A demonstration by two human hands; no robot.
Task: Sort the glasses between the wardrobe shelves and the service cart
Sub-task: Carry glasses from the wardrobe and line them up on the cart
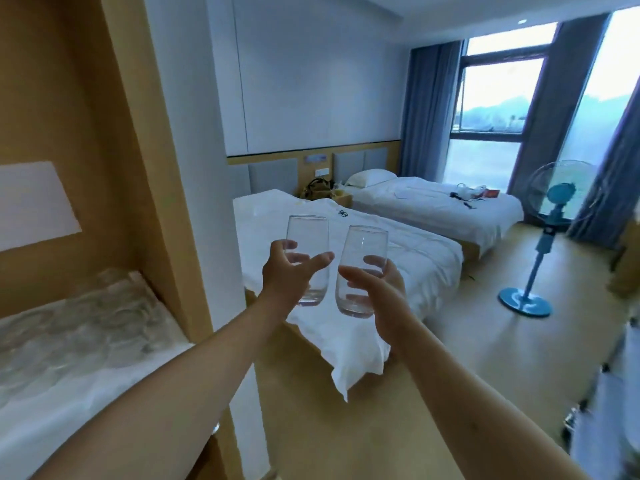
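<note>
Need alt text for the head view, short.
A person holds two empty clear glasses up, one in the left hand and one in the right hand. Behind: two white beds, a blue fan and a window.

Wardrobe shelf (pixel 114 372), white surface: blurred cluster, probably glasses (pixel 79 327), standing directly on it.

Clear, smooth, glossy glass in both tumblers: left glass (pixel 308 258) and right glass (pixel 360 268), thick-based. At 9 o'clock, matt pale wood on the wardrobe frame (pixel 138 168); blurred, shiny clear glassware (pixel 86 323) on its white shelf. At 12 o'clock, white creased cloth on the near bed (pixel 398 271). At 3 o'clock, glossy blue plastic fan (pixel 547 244) on smooth, satiny wood-look floor (pixel 502 358).
</note>
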